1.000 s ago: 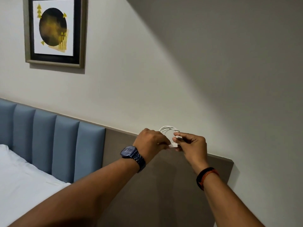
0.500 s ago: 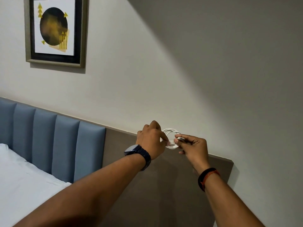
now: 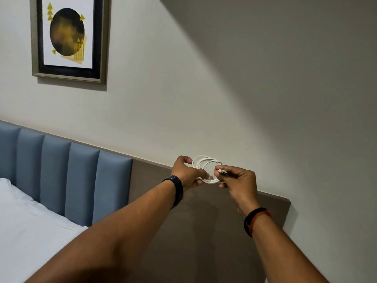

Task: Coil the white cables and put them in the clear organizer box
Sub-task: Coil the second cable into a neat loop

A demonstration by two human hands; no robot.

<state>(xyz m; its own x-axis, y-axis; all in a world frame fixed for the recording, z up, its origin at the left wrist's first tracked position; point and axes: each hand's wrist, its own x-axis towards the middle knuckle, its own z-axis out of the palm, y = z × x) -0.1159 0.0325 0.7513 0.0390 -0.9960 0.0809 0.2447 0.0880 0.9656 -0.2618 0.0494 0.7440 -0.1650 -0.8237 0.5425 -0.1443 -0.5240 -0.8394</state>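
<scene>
Bed point(image 3: 30, 231) — white sheet only

A smooth, slightly glossy white plastic cable point(image 3: 204, 166) is coiled before a matt painted wall point(image 3: 244, 88). At 9 o'clock, a blue padded headboard point(image 3: 71, 174) looks like smooth leatherette; beside it, a matt brown panel point(image 3: 204, 221) and white cloth bedding point(image 3: 24, 231).

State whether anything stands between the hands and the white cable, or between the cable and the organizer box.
Nothing separates them: the left hand and right hand both hold the coiled white cable. The box is not in view, so that path cannot be judged.
</scene>
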